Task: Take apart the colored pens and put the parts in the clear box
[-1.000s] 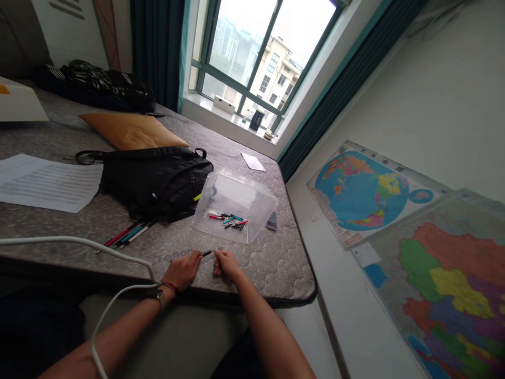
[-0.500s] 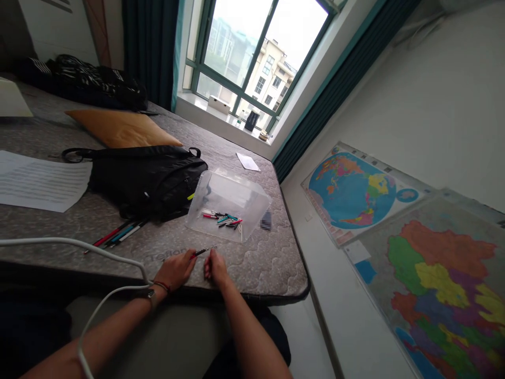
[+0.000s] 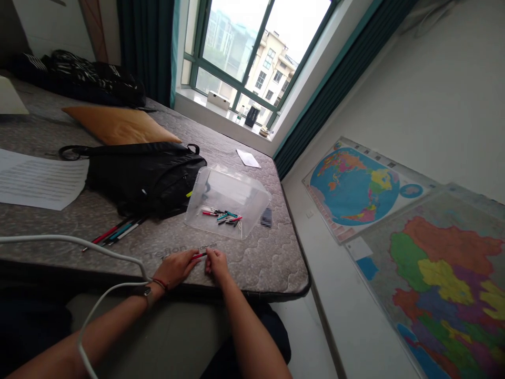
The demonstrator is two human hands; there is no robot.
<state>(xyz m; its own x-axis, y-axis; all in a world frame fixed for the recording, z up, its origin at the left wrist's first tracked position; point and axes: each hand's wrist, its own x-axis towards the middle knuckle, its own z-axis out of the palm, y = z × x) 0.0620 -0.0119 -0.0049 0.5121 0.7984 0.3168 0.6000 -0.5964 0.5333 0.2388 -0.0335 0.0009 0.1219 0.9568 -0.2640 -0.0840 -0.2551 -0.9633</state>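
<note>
Near the mattress's front edge, my left hand (image 3: 180, 267) is closed around a slim red-and-black pen (image 3: 200, 256). My right hand (image 3: 216, 264) pinches the pen's other end, its fingertips covering the tip. Just beyond both hands stands a clear plastic box (image 3: 252, 193), tilted open toward me. Several short red, teal, black and white pen pieces (image 3: 229, 217) lie inside it. To the left, several long red, blue, black and white pens (image 3: 114, 234) lie in a bundle beside a black backpack (image 3: 145, 181).
A white cable (image 3: 71, 240) crosses the left foreground, near my left wrist. Printed paper (image 3: 39, 181) and an orange-brown envelope (image 3: 122, 126) lie around the backpack. The mattress (image 3: 272, 263) ends at the right, by a wall with maps (image 3: 355, 189).
My right fingers have come onto the end of the pen, whose dark tip showed between my hands before. The pen now spans from hand to hand.
</note>
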